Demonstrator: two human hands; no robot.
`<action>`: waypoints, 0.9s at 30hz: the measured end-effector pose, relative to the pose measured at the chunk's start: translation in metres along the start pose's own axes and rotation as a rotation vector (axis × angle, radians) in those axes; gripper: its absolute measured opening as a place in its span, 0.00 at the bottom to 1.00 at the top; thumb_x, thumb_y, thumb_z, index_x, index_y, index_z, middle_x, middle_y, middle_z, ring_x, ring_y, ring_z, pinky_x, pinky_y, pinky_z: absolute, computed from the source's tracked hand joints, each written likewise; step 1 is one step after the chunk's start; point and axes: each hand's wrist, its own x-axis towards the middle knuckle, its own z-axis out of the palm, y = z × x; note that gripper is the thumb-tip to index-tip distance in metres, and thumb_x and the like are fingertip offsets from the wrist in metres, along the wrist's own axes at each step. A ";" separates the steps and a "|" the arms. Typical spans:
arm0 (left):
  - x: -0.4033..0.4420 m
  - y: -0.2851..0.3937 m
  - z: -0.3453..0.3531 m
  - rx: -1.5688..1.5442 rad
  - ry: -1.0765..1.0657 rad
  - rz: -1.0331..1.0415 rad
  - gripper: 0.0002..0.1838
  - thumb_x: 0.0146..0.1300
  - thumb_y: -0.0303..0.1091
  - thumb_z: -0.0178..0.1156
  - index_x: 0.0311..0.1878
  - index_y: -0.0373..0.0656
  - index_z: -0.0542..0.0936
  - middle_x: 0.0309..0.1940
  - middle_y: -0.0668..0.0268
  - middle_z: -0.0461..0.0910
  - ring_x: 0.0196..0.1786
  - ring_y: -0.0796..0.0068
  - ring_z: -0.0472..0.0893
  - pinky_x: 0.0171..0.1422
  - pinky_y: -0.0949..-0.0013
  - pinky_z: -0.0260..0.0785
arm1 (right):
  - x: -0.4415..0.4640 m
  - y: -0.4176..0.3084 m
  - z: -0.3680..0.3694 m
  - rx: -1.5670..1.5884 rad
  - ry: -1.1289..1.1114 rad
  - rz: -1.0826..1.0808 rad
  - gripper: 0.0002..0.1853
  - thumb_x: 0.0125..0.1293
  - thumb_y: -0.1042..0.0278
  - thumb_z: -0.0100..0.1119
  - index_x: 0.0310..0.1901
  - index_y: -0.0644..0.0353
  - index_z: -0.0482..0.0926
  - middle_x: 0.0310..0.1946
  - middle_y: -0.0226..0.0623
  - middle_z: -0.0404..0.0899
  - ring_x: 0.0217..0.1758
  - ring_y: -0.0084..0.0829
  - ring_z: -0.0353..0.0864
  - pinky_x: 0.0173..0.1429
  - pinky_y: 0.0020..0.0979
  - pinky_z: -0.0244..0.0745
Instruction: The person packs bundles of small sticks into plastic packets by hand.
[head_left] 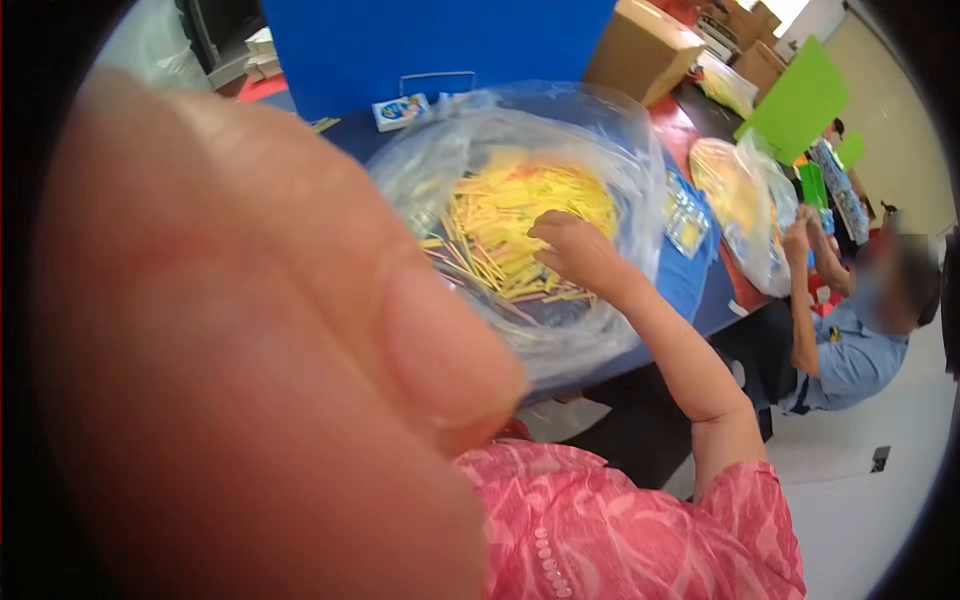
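Observation:
My left hand (270, 330) is very close to the camera and fills the left side of the view, out of focus. Its thumb nail shows, but the other fingers are blurred or cut off, so I cannot tell what it holds. My right hand (580, 255) hangs over a heap of thin yellow sticks (545, 195), some pinkish, with its fingers loosely bent and a gap between them. No stick shows in its grasp. The heap lies in a large clear plastic bag (640, 200), its mouth spread wide on the dark blue table (735, 310).
A blue panel (440, 45) stands behind the bag, with a small card box (400, 112) before it. Clear packets (687, 222) lie on blue cloth to the right. Beyond are a cardboard box (640, 50), another filled bag (735, 190) and a seated co-worker (860, 340).

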 end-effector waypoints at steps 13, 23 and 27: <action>-0.075 -0.015 0.035 0.172 0.338 -0.474 0.15 0.57 0.24 0.66 0.49 0.34 0.79 0.33 0.66 0.82 0.35 0.81 0.79 0.42 0.76 0.71 | 0.035 0.022 0.049 -0.318 -0.177 -0.206 0.05 0.50 0.73 0.56 0.28 0.63 0.79 0.32 0.47 0.78 0.36 0.48 0.79 0.41 0.43 0.74; -0.113 -0.228 0.111 0.220 0.187 -0.758 0.15 0.63 0.35 0.63 0.48 0.35 0.80 0.39 0.64 0.83 0.40 0.82 0.80 0.45 0.75 0.71 | 0.014 0.006 -0.023 0.477 0.036 0.426 0.11 0.51 0.68 0.61 0.26 0.71 0.79 0.17 0.44 0.78 0.19 0.29 0.80 0.26 0.30 0.75; -0.098 -0.286 0.149 0.089 0.169 -0.773 0.21 0.64 0.44 0.62 0.52 0.38 0.77 0.35 0.65 0.81 0.38 0.79 0.79 0.43 0.73 0.72 | 0.000 0.008 -0.025 0.736 0.026 0.541 0.11 0.52 0.68 0.64 0.27 0.71 0.80 0.17 0.41 0.77 0.21 0.21 0.79 0.24 0.26 0.74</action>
